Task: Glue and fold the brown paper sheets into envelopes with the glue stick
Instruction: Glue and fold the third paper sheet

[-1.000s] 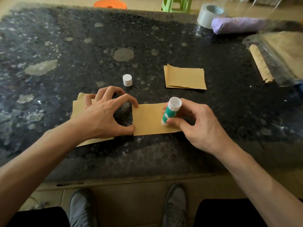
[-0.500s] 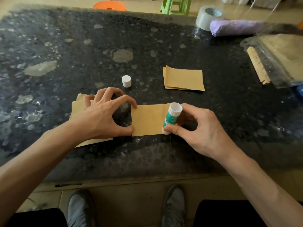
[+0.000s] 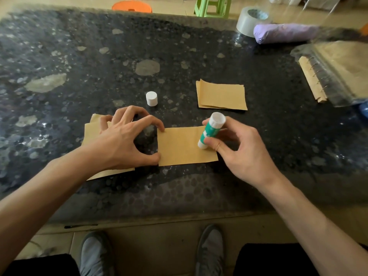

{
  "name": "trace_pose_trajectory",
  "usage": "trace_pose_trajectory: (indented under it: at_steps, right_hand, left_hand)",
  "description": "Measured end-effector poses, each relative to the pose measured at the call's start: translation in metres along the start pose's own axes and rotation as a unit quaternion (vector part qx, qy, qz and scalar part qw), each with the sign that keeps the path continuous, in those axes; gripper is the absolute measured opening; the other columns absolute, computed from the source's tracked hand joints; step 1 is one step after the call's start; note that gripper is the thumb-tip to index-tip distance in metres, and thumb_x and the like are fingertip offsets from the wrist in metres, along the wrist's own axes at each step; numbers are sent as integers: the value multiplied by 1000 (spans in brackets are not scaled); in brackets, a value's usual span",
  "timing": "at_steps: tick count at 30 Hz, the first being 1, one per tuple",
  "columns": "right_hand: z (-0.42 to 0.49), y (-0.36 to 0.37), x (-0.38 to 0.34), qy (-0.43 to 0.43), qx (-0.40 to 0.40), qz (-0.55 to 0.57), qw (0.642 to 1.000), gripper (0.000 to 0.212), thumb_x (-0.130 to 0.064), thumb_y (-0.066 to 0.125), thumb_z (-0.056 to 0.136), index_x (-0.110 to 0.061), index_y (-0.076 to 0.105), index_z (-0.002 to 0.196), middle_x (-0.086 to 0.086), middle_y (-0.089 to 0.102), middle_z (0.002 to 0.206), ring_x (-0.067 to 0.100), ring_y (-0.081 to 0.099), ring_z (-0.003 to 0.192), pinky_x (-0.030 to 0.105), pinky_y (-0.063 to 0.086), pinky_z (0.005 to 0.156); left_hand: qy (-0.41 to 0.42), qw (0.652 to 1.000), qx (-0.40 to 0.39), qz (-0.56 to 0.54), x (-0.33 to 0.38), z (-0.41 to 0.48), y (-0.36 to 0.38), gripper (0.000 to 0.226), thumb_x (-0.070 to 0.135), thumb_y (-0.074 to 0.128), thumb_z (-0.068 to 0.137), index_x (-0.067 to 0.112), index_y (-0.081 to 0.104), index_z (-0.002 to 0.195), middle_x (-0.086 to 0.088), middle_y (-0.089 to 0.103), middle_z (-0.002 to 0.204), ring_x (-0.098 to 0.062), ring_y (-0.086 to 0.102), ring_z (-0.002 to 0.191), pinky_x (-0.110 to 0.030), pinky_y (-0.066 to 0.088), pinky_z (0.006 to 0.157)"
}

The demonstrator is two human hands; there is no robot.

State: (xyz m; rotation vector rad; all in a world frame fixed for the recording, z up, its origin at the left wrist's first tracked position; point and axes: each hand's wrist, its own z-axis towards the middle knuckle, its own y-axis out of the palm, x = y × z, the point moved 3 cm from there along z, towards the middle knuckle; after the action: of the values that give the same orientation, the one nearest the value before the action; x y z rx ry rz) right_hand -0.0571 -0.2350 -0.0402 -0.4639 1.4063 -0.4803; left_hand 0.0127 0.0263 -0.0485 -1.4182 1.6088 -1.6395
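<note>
A brown paper sheet (image 3: pixel 183 146) lies flat on the dark stone table (image 3: pixel 99 62) in front of me. My left hand (image 3: pixel 127 142) arches over its left edge, with the index fingertip and thumb tip pressing down on that edge. My right hand (image 3: pixel 239 152) grips the green and white glue stick (image 3: pixel 212 132), tilted, with its lower end touching the sheet near the right edge. The stick's white cap (image 3: pixel 151 98) stands alone behind my left hand. More brown sheets (image 3: pixel 93 132) lie partly hidden under my left hand and wrist.
A small pile of folded brown paper (image 3: pixel 221 95) lies behind the sheet. At the back right are a tape roll (image 3: pixel 251 19), a purple roll (image 3: pixel 284 32) and a plastic-covered ring binder (image 3: pixel 338 72). Orange stool (image 3: pixel 132 5) and green stool (image 3: pixel 212 5) stand beyond the table.
My right hand slid the glue stick along the sheet's right edge toward me, then back away a little. The left hand kept pressing the left edge.
</note>
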Motion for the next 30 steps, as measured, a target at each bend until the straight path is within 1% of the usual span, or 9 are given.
trace_pose_trajectory:
  at_steps: [3,7,10,15,20,22,26,28,30]
  right_hand:
    - [0,2,-2,-14,-16,-47,999,41,-36,75,94,-28,64,132,-27,66,117,-8,62,114,8,49,95]
    - [-1,2,-4,-29,6,-64,998,36,-43,79,89,-28,68,120,-28,67,110,-7,63,109,9,50,92]
    - [0,2,-2,-9,10,-74,997,39,-49,77,87,-30,69,120,-25,69,109,-4,64,108,16,53,92]
    - [-1,0,-1,9,-24,-80,996,36,-45,76,88,-37,69,123,-26,69,116,-2,63,115,29,55,101]
    - [-3,0,-6,11,-30,-74,997,34,-44,77,87,-35,71,119,-22,71,115,0,64,115,35,56,102]
    - [-4,-2,-8,11,-25,-89,996,39,-50,77,84,-34,70,119,-22,71,112,0,65,110,31,56,99]
    - [-7,-5,-11,3,-14,-109,994,42,-59,78,78,-35,67,111,-24,69,103,-6,64,102,15,55,85]
    - [-8,-5,-12,0,-12,-115,993,42,-60,79,77,-34,67,108,-23,69,101,-4,66,98,15,55,82]
    - [-9,-4,-13,-2,-13,-116,993,41,-61,79,77,-36,65,106,-24,69,101,-5,65,98,16,55,82]
  left_hand:
    - [0,1000,-2,1,0,0,0,78,87,45,52,65,40,127,28,19,127,-11,13,145,-50,12,118]
    - [-3,1000,-3,0,0,0,0,78,85,46,52,63,41,127,27,20,128,-10,14,144,-50,14,116]
    - [-3,1000,-5,2,0,0,-1,78,86,46,52,64,41,127,26,19,127,-11,14,143,-50,15,115]
    - [-3,1000,-8,-1,0,0,-1,78,86,45,52,64,40,127,24,23,132,-12,14,144,-50,15,116]
    - [2,1000,2,-3,1,-1,-2,77,85,46,53,62,42,127,25,21,128,-11,15,143,-49,14,116]
    - [4,1000,1,-1,2,-1,-1,74,83,53,57,62,42,127,25,22,129,-12,15,144,-50,14,117]
    - [2,1000,2,0,3,0,-2,65,71,73,71,61,44,128,19,27,139,-14,13,147,-51,11,119]
    - [0,1000,-1,-4,2,0,-1,66,72,73,70,61,43,128,19,26,138,-13,12,147,-50,11,119]
    - [1,1000,-5,-6,1,0,-1,71,81,64,62,63,42,127,23,23,131,-12,13,146,-50,12,118]
